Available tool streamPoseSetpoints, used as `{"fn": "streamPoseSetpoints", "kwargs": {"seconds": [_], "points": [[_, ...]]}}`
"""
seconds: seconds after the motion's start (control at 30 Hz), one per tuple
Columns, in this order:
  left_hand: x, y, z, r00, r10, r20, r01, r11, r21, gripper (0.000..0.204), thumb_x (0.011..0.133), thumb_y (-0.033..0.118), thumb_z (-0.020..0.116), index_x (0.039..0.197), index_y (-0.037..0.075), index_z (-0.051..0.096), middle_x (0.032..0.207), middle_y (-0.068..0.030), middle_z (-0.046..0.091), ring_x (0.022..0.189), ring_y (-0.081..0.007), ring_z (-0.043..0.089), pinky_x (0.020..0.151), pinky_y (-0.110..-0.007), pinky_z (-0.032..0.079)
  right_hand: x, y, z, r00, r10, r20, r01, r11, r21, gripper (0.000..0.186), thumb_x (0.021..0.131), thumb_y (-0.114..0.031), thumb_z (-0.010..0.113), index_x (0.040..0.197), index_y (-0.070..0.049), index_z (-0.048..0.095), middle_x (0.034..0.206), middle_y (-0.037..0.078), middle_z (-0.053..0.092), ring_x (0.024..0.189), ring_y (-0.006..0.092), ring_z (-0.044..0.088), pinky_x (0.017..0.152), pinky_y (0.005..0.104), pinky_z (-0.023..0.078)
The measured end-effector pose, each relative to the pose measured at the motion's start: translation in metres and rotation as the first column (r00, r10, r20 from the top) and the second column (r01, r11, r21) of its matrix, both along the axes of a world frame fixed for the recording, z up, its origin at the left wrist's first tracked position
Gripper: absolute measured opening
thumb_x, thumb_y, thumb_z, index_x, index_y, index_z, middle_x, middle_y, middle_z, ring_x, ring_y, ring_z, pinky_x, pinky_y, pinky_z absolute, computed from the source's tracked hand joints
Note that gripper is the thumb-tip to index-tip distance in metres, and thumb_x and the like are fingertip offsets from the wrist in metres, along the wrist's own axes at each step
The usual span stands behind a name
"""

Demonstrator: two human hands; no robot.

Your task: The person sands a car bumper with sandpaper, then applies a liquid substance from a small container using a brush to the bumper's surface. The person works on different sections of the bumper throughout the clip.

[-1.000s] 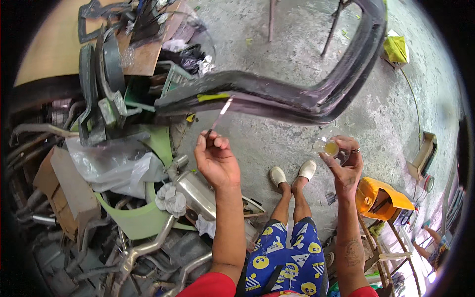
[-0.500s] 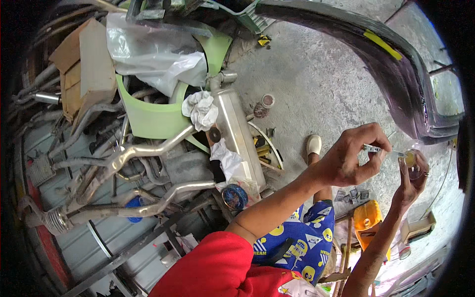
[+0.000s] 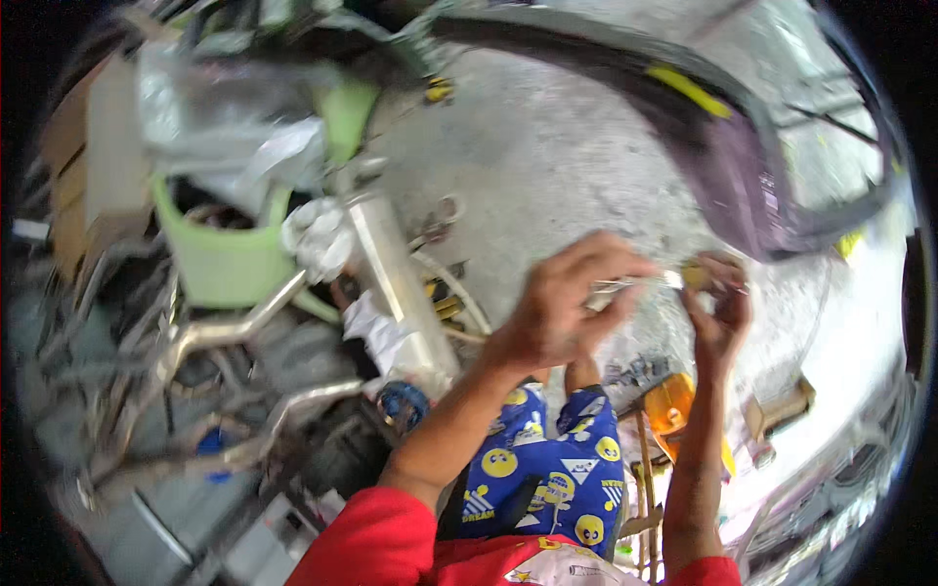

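My left hand point(image 3: 572, 303), blurred by motion, pinches a thin light-coloured spatula-like tool point(image 3: 616, 285) that points right, toward the cup. My right hand point(image 3: 721, 308) holds a small clear cup point(image 3: 698, 276) with yellowish stuff in it, the tool's tip at or very near the cup; I cannot tell if they touch. Above both hands is a long curved dark moulded part point(image 3: 718, 166) with a bright yellow-green strip point(image 3: 689, 90) on its surface.
At my left lie piled metal pipes point(image 3: 230, 334), a silver muffler point(image 3: 386, 273), a pale green plastic part point(image 3: 220, 264), plastic sheeting point(image 3: 230, 107) and cardboard point(image 3: 73, 195). An orange jerrycan point(image 3: 672, 405) and a small box point(image 3: 782, 405) are on the concrete floor point(image 3: 518, 176).
A second ago the tool was raised to the yellow strip; since then my left hand has swung right to the cup in my right hand. The view has also shifted and blurred.
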State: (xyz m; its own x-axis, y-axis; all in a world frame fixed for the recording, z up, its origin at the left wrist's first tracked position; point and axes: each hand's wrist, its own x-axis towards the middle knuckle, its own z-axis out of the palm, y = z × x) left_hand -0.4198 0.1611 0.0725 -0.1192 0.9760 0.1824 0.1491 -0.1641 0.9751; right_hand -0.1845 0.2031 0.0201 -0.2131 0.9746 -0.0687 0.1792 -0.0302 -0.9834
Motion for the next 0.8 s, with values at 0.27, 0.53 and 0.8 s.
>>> {"fn": "streamPoseSetpoints", "kwargs": {"seconds": [0.27,0.53,0.8], "points": [[-0.003,0.011,0.011,0.993,-0.038,-0.116,0.034,0.998,-0.043,0.014,0.095,0.001,0.062,0.106,-0.003,0.068,0.098,-0.0130,0.068,0.082,-0.0193,0.064,0.076,-0.031,0.053,-0.008,0.017,0.004,0.999,0.022,0.041,-0.028,0.990,0.141,0.040,0.076,-0.001,0.087,0.109,-0.007,0.066,0.113,0.008,0.067,0.090,0.0121,0.063,0.073,0.0269,0.050],[0.013,0.029,0.007,0.998,-0.019,-0.067,0.011,0.994,-0.112,0.014,0.099,0.004,0.059,0.108,-0.004,0.067,0.101,-0.0129,0.067,0.080,-0.0161,0.063,0.076,-0.028,0.052,0.000,0.026,0.016,0.984,-0.047,0.171,0.000,0.964,0.268,0.041,0.073,-0.003,0.089,0.106,-0.008,0.065,0.111,0.009,0.069,0.073,0.0114,0.058,0.064,0.0261,0.051],[0.023,0.043,-0.017,0.860,0.250,0.444,-0.028,0.893,-0.449,0.020,0.101,0.016,0.063,0.110,-0.001,0.067,0.090,-0.0093,0.069,0.078,-0.0159,0.063,0.073,-0.030,0.050,0.010,0.029,0.018,0.987,-0.120,0.103,0.102,0.980,0.169,0.039,0.075,-0.003,0.089,0.106,-0.006,0.064,0.113,0.007,0.066,0.079,0.0089,0.058,0.067,0.0246,0.049]]}}
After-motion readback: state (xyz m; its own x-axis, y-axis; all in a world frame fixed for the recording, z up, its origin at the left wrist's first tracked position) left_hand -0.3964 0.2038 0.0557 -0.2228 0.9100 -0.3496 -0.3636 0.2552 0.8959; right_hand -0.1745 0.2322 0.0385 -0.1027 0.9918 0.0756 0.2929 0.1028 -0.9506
